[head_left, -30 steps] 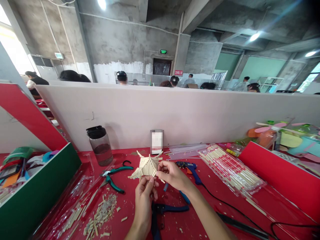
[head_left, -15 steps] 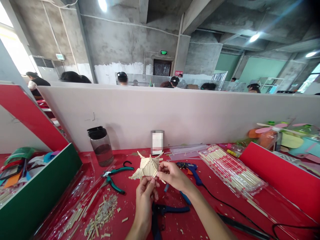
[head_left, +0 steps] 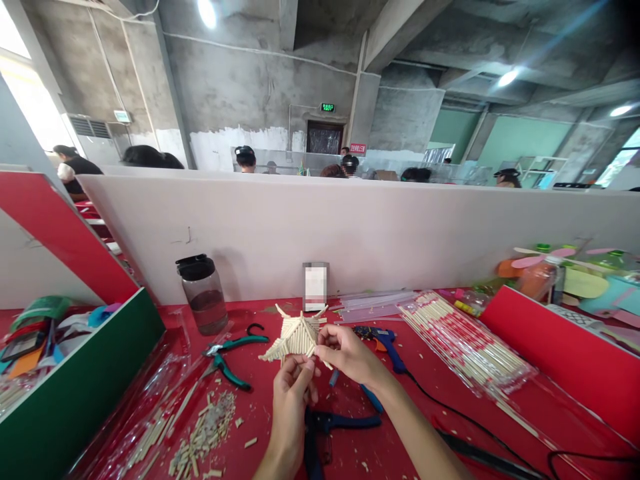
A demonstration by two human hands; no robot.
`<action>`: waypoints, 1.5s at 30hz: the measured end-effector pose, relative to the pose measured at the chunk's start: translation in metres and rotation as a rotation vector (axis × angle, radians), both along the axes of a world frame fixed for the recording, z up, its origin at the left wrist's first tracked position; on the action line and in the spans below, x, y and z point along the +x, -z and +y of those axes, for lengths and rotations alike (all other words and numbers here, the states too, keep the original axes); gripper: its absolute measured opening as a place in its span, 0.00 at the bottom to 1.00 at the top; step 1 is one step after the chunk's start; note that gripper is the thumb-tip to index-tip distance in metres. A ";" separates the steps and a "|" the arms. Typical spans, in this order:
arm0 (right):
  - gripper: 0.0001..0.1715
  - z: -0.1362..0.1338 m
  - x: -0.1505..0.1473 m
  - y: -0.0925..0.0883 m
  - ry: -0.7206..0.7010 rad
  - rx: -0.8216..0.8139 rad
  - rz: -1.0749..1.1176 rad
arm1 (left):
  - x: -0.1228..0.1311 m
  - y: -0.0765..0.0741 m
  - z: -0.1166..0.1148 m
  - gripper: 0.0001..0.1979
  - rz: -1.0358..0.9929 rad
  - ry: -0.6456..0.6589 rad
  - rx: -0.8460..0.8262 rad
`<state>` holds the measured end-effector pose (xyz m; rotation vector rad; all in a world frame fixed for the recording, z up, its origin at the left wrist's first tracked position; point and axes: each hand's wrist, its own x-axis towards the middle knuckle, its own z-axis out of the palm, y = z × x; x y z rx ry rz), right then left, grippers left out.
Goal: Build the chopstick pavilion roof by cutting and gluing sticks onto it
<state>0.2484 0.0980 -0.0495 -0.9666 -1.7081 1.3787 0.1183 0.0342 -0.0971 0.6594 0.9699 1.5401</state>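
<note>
Wooden stick roof (head_left: 296, 335) between both hands

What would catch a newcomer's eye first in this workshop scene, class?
The small roof model of wooden sticks, held up over the red table at centre by the left hand and right hand. Next, the heap of cut stick ends at lower left and the bundle of sticks at right.

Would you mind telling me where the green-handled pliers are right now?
In the head view, the green-handled pliers lie on the red table, left of the stick model, between the dark-lidded jar and the stick offcuts.
</note>
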 end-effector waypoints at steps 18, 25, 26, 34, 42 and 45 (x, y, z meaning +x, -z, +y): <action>0.05 -0.001 0.001 -0.004 -0.004 0.032 -0.027 | -0.001 -0.005 0.000 0.26 0.018 0.004 -0.031; 0.06 -0.002 0.000 -0.006 0.008 0.046 -0.041 | -0.004 -0.007 0.002 0.26 0.007 0.034 -0.042; 0.06 -0.002 0.000 -0.006 0.009 0.046 -0.043 | -0.004 -0.008 0.002 0.26 0.021 0.029 -0.041; 0.06 0.000 0.001 -0.004 0.012 0.050 -0.045 | -0.003 -0.011 0.001 0.24 0.059 0.007 -0.020; 0.06 -0.002 0.000 -0.006 0.001 0.050 -0.041 | -0.004 -0.008 0.002 0.26 0.083 0.010 -0.017; 0.06 -0.002 0.000 -0.006 0.002 0.052 -0.039 | -0.003 -0.008 0.001 0.27 0.075 0.018 -0.034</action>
